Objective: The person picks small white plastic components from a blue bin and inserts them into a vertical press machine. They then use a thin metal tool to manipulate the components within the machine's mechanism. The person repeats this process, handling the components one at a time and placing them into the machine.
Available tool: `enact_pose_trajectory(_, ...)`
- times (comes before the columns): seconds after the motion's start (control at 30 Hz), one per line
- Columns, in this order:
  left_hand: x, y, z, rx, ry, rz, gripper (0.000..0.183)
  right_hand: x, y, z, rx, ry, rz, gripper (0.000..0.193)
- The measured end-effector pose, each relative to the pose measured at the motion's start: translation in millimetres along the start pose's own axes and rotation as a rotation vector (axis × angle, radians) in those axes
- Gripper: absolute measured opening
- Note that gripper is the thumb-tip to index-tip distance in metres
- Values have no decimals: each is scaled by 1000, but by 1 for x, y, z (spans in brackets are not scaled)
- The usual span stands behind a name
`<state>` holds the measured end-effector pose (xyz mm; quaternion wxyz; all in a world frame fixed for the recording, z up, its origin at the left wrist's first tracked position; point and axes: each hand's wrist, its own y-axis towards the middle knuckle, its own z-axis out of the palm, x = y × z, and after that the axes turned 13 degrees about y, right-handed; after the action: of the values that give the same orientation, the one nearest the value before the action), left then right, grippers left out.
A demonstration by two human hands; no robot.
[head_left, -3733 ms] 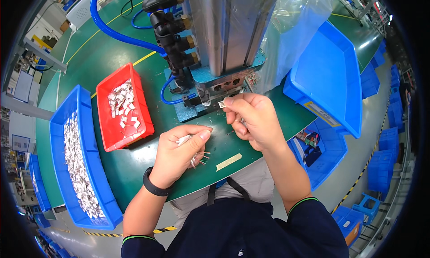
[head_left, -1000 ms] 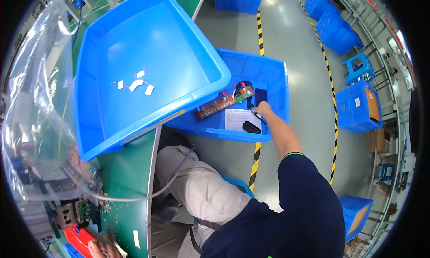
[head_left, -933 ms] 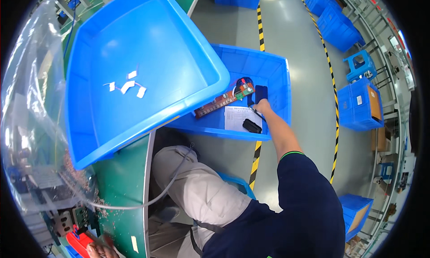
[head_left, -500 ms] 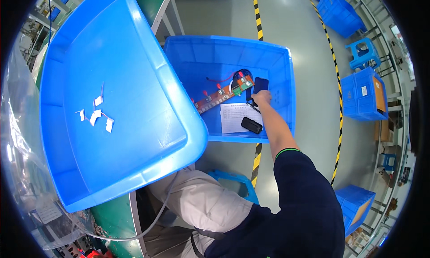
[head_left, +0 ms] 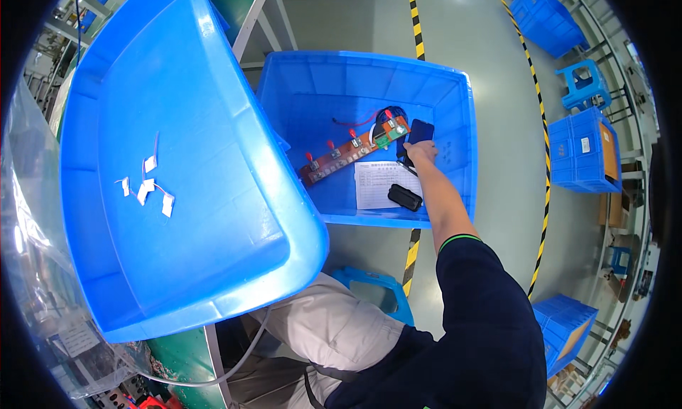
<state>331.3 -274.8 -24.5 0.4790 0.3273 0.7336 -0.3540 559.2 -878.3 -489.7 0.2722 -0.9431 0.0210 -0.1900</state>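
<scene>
Reaching down into a lower blue bin (head_left: 465,118), the right hand (head_left: 420,152) is now gripping a dark phone (head_left: 419,131), fingers wrapped around it, beside a circuit board (head_left: 352,150); left hand unseen.

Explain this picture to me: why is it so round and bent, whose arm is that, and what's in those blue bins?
No machine here: a person wears a camera on the head that looks down. Its very wide lens bends straight edges, so the view looks round. The arm in the dark sleeve is the person's own, reaching out to the lower bin beside the seat. The right hand touches or grips a dark flat device; whether the fingers close round it cannot be told. In that bin lie a long brown circuit board with red parts and wires, a printed sheet and a small black case. The big bin nearer the camera holds a few small white pieces. The left hand is out of view. More blue bins stand on the grey floor.
</scene>
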Motion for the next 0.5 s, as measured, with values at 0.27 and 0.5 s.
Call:
enact_pose_trajectory(0.27, -3, -5, -5, -9, -24, -23, 23, -8, 6, -5, 79, -24, -49, 97)
enact_pose_trajectory(0.5, -13, -28, -24, -58, 40, -35, 25, -9, -82, -73, 395, -390, -867, 57)
